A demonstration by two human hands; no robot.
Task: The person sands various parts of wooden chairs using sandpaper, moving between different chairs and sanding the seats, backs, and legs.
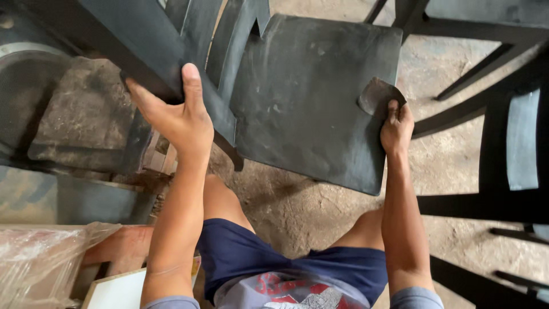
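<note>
Blue shorts (240, 252) and a grey printed shirt (297, 294) sit closest to the lens, knees bare above a dirt floor (457, 86). Left hand (177, 117) clamped on the dark back rail of a black chair (309, 91), thumb up, fingers wrapped behind the rail. Chair tilted, seat facing the camera, between the two arms. Right hand (396, 127) pinches a worn sandpaper sheet (377, 94) flat against the seat's right edge. Plastic-wrapped bundle (40, 257) lower left. More black chairs (509, 149) stand on the right, apart from the held one.
</note>
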